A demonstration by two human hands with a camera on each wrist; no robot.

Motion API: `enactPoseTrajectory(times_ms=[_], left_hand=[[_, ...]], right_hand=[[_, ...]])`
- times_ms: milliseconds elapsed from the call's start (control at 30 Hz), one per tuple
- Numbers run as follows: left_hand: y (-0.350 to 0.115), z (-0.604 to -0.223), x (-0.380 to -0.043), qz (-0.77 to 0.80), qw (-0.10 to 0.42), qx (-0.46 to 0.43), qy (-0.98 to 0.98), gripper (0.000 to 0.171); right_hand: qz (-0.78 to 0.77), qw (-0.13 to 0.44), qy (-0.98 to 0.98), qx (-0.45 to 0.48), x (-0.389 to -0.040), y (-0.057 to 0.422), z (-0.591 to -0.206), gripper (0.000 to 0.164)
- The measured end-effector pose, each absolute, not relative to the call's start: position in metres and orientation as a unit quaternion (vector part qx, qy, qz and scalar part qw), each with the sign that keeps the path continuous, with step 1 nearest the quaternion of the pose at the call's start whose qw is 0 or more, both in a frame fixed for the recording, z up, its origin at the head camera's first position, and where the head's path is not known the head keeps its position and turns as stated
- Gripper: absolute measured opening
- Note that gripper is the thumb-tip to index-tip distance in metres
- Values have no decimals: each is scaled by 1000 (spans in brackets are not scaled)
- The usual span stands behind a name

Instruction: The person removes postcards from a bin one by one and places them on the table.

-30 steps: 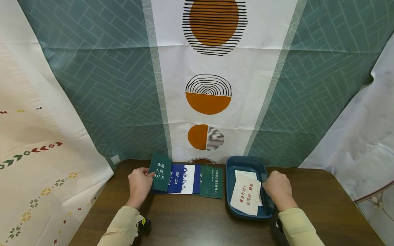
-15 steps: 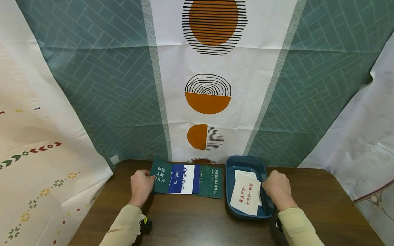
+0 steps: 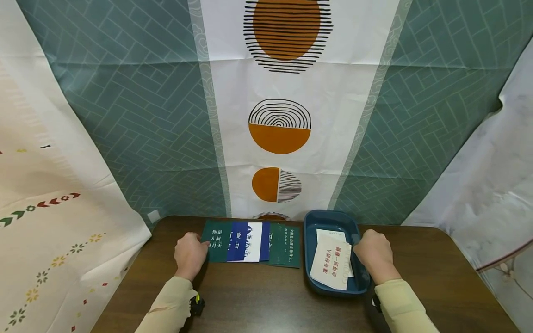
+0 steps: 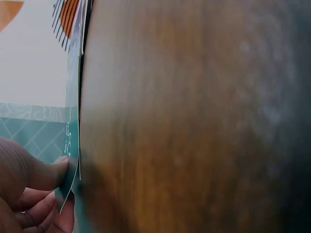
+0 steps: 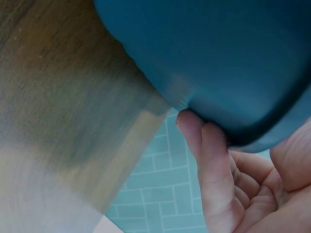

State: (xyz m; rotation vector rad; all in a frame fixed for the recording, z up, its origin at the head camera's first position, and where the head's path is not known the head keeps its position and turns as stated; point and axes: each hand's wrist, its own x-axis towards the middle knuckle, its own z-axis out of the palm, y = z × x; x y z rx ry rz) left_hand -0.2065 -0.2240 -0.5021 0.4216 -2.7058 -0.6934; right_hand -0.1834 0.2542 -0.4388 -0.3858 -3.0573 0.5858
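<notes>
My left hand point(image 3: 190, 255) pinches the left edge of a dark green card point(image 3: 219, 240) with white lettering. In the left wrist view the thumb lies on the card's face point(image 4: 73, 145), fingers behind, and that edge bends slightly off the table. This card overlaps a row of blue, white and green cards point(image 3: 254, 241), ending in another green card point(image 3: 290, 247). My right hand point(image 3: 374, 254) grips the right side of a blue plastic tray point(image 3: 310, 275). Fingers press under the tray's outer wall point(image 5: 194, 63) in the right wrist view. Cream cards point(image 3: 332, 266) with red lettering lie inside it.
The brown wooden table point(image 3: 266, 300) has its back edge just behind the cards and tray. A patterned green and white cloth point(image 3: 279, 138) hangs behind it. A floral cloth point(image 3: 62, 240) hangs at the left, and a pale one point(image 3: 483, 185) at the right.
The green card in my left hand has come down from a raised, tilted position to lie level with the row, overlapping the blue card. My right hand stays at the tray.
</notes>
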Motion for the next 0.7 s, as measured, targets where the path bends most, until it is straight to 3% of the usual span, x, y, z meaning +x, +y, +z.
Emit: enactPoseTrajectory(times_ms=[400, 700], left_hand=[[-226, -499, -207, -236, 127, 162, -950, 32], [-187, -453, -210, -251, 226, 100, -936, 33]], right_hand=[[180, -2, -976, -122, -184, 252, -436, 27], [181, -4, -975, -127, -183, 252, -435, 28]])
